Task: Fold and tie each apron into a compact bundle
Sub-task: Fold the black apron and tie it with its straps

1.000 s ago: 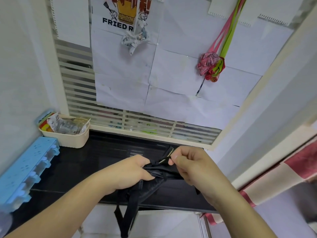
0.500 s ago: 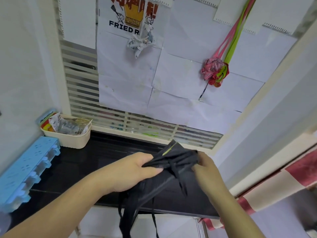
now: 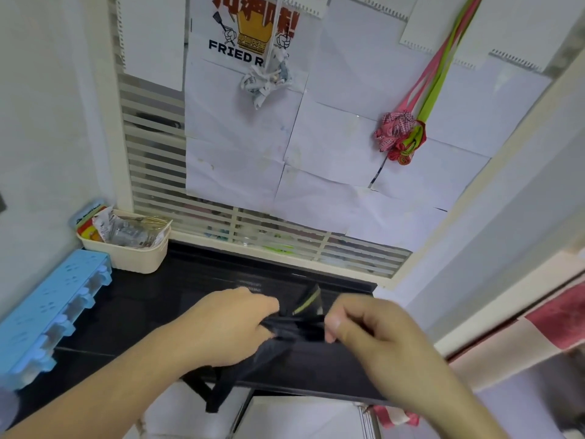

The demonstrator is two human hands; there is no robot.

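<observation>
1 blue plastic rack [image 3: 53, 315] is lying at the left, beside 1 cream tub [image 3: 133, 258] on the glossy black counter [image 3: 152, 305]. My left hand [image 3: 228, 327] is gripping 1 bunched black apron [image 3: 294, 327] above the counter, its limp straps dangling over the edge. My right hand [image 3: 370, 331] is pinching the soft fabric's other end. 1 pink-green bundle [image 3: 399, 137] is hanging on the papered window.

Soft, even daylight fills the scene, brightest on the papered window [image 3: 316, 137] above the fingers. Motion blur smears both hands, the left hand [image 3: 228, 324] and right hand [image 3: 367, 331], and the black apron [image 3: 294, 331] pinched between their fingertips. Wide-angle distortion bends the frame edges; the glossy black counter [image 3: 177, 289] carries faint reflections.
</observation>
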